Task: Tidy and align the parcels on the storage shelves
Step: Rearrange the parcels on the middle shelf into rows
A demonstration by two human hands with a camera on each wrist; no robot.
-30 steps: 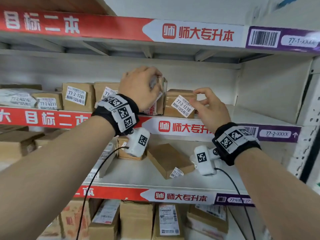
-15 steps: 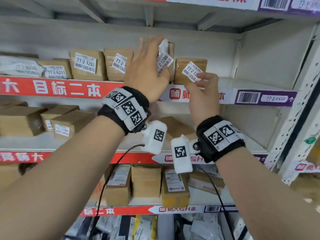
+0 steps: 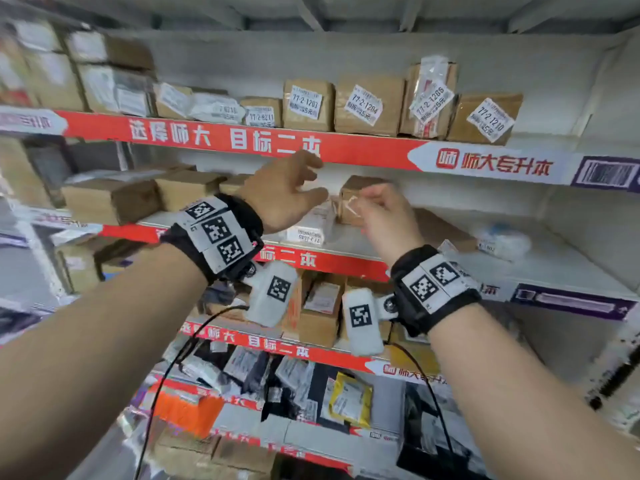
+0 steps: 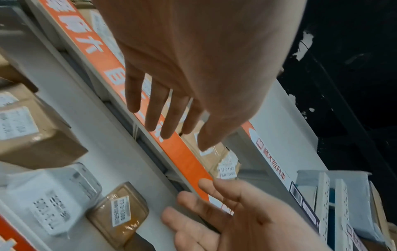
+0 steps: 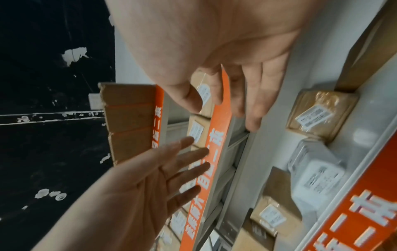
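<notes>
Both hands empty, mid-air in front of the middle shelf (image 3: 540, 261). Left hand (image 3: 282, 197) has fingers spread; right hand (image 3: 382, 216) has fingers loosely extended, nothing held. Top row (image 3: 367, 105) of parcels stands labels-out at the shelf edge, so it reads as aligned already. Small taped box (image 3: 353, 199) and white box (image 3: 310, 226) sit askew, set back from the edge; they look like the next targets.

It was a parcel pickup depot: metal storage shelves (image 3: 363, 148) with red banner edges carried rows of cardboard parcels (image 3: 307, 105), each stickered with a shelf-code label (image 3: 490, 120).
</notes>
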